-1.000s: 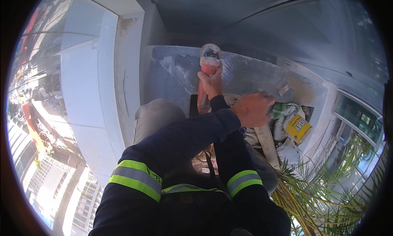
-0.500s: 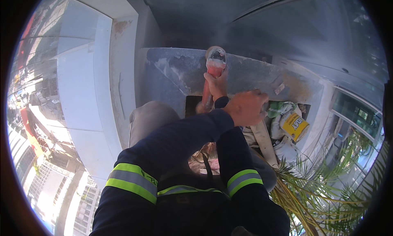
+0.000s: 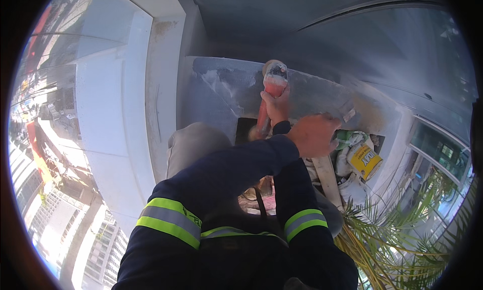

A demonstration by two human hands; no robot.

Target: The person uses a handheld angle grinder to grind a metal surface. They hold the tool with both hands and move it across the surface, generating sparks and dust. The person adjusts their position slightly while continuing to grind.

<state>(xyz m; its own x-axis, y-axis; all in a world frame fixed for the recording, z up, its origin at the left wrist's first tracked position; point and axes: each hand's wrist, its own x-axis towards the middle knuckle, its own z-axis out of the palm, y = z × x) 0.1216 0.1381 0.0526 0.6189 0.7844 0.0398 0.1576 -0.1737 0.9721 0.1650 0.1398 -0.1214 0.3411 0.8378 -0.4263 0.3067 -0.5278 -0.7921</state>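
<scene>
My right hand is wrapped round the red body of an angle grinder. Its dusty grey head lies at the far edge of a grey, plaster-smeared ledge, and a tan round edge shows behind the head. My left forearm crosses over the right one. Beyond that crossing, my left hand hangs closed, its fingers curled, near the right side of the opening in the ledge. Whether those fingers hold anything is hidden.
Inside the opening a yellow-and-white can, bags and a wooden strip lie close to my left hand. Palm fronds spread at lower right. A white wall edge rises at left, and a dark glossy panel stands behind the ledge.
The whole view has shifted slightly, so the scene sits a little further right. Both hands and the grinder keep nearly the same places against the ledge.
</scene>
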